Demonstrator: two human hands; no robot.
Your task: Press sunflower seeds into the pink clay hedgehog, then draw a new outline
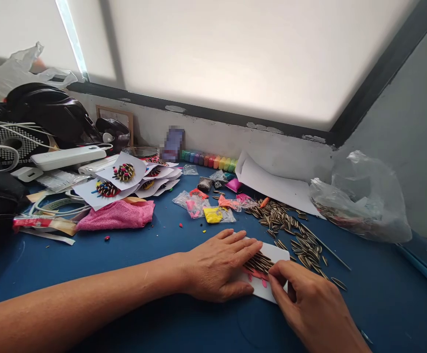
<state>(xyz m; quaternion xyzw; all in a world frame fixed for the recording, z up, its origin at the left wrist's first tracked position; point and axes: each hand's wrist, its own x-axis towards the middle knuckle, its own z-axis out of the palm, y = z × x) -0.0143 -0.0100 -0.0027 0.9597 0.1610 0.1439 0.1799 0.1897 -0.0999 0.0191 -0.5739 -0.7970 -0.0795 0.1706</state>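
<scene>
My left hand [225, 264] lies flat across a white card [272, 296], fingers stretched out and pressing it to the table. On the card is a patch of salmon-pink clay [259, 273] stuck with rows of striped sunflower seeds [259, 262]. Two small bright pink clay bits [263, 283] sit below the patch. My right hand [305, 294] pinches thumb and forefinger together at the right edge of the clay; whatever is between the fingertips is hidden. Just beyond it spreads a loose pile of sunflower seeds [277, 215].
Small bags of coloured clay [216, 214] lie behind the card. A thin stick [325, 245] rests by the seeds, near a plastic bag [364, 201]. To the left are finished seed-and-clay cards [88, 193], a pink cloth [117, 215] and a white power strip [69, 157].
</scene>
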